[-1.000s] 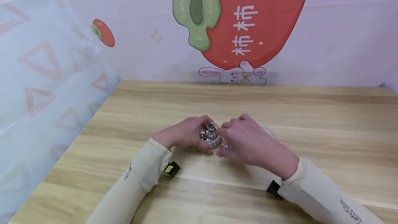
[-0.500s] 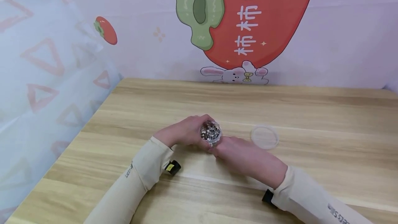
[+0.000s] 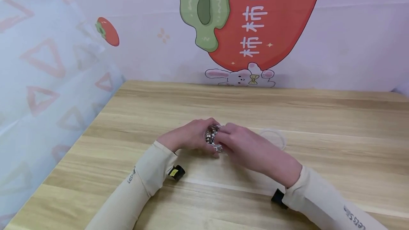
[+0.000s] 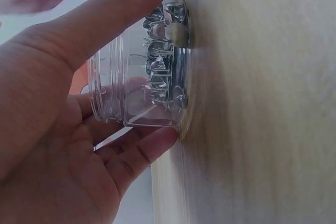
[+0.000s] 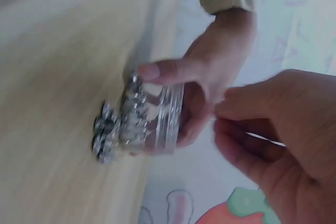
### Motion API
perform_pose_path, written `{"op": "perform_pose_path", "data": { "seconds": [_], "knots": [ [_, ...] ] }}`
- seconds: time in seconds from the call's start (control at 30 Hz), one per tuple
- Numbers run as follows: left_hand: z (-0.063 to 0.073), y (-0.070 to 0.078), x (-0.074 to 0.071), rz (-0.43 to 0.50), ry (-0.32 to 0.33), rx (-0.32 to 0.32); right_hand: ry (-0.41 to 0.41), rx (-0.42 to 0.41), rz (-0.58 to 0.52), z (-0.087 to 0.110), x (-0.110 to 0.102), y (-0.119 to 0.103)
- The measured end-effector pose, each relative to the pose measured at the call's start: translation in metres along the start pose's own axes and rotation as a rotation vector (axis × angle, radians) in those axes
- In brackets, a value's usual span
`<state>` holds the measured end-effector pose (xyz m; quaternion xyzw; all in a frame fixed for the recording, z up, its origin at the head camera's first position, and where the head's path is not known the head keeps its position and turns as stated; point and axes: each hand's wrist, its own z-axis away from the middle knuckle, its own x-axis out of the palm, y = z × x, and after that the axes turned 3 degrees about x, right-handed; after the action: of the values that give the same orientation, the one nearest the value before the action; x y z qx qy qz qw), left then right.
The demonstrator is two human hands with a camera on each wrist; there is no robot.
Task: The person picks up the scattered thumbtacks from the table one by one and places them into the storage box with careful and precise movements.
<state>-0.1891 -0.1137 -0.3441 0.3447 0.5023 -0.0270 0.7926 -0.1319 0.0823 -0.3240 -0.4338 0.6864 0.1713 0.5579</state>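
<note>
A clear jar (image 4: 113, 80) stands on the wooden table with a layer of silvery thumbtacks (image 4: 160, 61) in its bottom. My left hand (image 3: 193, 136) holds it, thumb on one side and fingers on the other. The right hand (image 3: 247, 148) is over the jar's mouth in the head view. Seen from the right wrist, its thumb and fingertips come together beside the open rim; blur hides whether a tack is between them. A small pile of thumbtacks (image 5: 105, 132) lies on the table just beside the jar.
A round clear lid (image 3: 282, 138) lies on the table, partly behind the right hand. Black wrist cameras sit under both sleeves, the left one (image 3: 177, 173) with a yellow label. A printed cloth (image 3: 143, 59) hangs behind the table.
The right hand left the tacks beside the jar, dipped low at the jar's near right side, then rose to its mouth. My left hand and the jar stayed in place.
</note>
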Motion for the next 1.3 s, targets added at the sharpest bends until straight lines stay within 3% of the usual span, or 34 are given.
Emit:
{"op": "perform_pose_path", "data": {
  "seconds": [0.13,0.23,0.43,0.53,0.7,0.87,1.07,1.3],
  "knots": [
    [0.001,-0.001,0.000,0.002,0.005,-0.003,0.130,0.009,0.007,-0.001,0.003,0.007],
    [0.002,-0.001,0.001,0.005,0.009,0.008,0.144,0.023,0.007,-0.003,0.008,0.011],
    [0.005,0.000,0.002,-0.015,-0.008,0.000,-0.008,0.120,0.077,-0.002,0.013,0.015],
    [0.005,0.000,0.003,-0.029,-0.001,-0.014,-0.030,0.145,0.095,-0.001,0.011,0.016],
    [0.003,-0.001,0.002,-0.044,0.014,0.014,-0.057,0.126,0.120,0.000,0.007,0.013],
    [0.004,-0.001,0.003,-0.030,-0.008,0.056,-0.179,0.103,0.144,0.004,-0.004,0.000],
    [0.002,0.000,0.003,0.000,-0.001,0.003,-0.278,0.128,0.074,0.008,-0.016,-0.011],
    [0.002,0.000,0.003,-0.008,0.007,-0.003,-0.358,0.140,-0.056,0.008,0.000,-0.006]
  ]
}}
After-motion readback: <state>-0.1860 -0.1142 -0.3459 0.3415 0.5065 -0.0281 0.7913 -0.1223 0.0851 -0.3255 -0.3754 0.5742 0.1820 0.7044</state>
